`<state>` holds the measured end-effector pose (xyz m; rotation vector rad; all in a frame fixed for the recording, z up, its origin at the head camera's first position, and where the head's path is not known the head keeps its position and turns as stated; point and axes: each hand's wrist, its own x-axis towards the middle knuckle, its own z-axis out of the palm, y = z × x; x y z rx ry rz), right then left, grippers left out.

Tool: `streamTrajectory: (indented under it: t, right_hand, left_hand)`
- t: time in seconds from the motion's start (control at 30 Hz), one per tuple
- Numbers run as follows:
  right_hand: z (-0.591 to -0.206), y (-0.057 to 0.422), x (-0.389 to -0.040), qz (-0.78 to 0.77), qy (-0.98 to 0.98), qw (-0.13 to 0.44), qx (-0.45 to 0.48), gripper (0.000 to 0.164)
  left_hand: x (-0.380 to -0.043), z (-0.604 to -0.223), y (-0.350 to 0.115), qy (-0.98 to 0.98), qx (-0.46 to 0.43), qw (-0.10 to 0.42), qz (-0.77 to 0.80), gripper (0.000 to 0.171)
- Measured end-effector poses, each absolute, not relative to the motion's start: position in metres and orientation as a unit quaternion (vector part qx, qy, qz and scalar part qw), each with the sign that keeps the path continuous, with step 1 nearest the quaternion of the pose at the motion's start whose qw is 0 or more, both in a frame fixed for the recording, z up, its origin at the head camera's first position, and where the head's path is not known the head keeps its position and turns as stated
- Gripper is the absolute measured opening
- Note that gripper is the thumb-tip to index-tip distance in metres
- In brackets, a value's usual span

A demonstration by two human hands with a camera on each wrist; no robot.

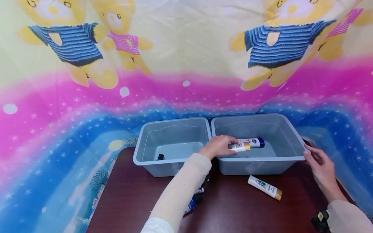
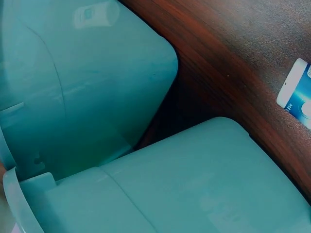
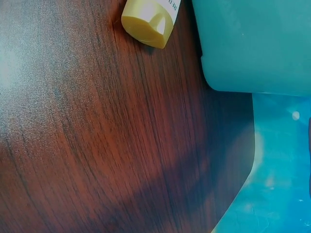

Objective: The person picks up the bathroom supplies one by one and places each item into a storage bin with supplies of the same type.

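My left hand reaches over the front rim of the right grey bin and holds a white bottle with a gold cap. Just behind that bottle, a white one with a dark blue cap lies on the bin's floor. At the bin's front right corner, my right hand grips the rim between thumb and fingers. Another white, gold-capped bottle lies on the table before this bin; its cap shows in the right wrist view. Neither wrist view clearly shows the hands' fingers.
The left grey bin stands beside the right one, with a small black object inside. Several items, including a blue one, lie partly hidden by my left forearm on the brown table. A printed cloth hangs behind.
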<state>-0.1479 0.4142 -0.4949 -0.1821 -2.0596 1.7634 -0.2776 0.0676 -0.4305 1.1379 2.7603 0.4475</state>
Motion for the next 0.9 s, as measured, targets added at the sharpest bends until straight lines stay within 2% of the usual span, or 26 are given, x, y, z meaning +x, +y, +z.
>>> streamTrajectory:
  t: [0.43,0.9]
  right_hand:
    - [-0.498,0.413,-0.147,0.675,-0.705,0.215,-0.036,0.037]
    - [-0.498,0.412,-0.148,0.671,-0.708,0.218,-0.040,0.037]
  left_hand:
    - [-0.276,-0.430,0.067,0.904,0.374,0.080,0.189,0.035]
    - [-0.265,-0.419,0.071,0.886,0.417,0.049,0.197,0.033]
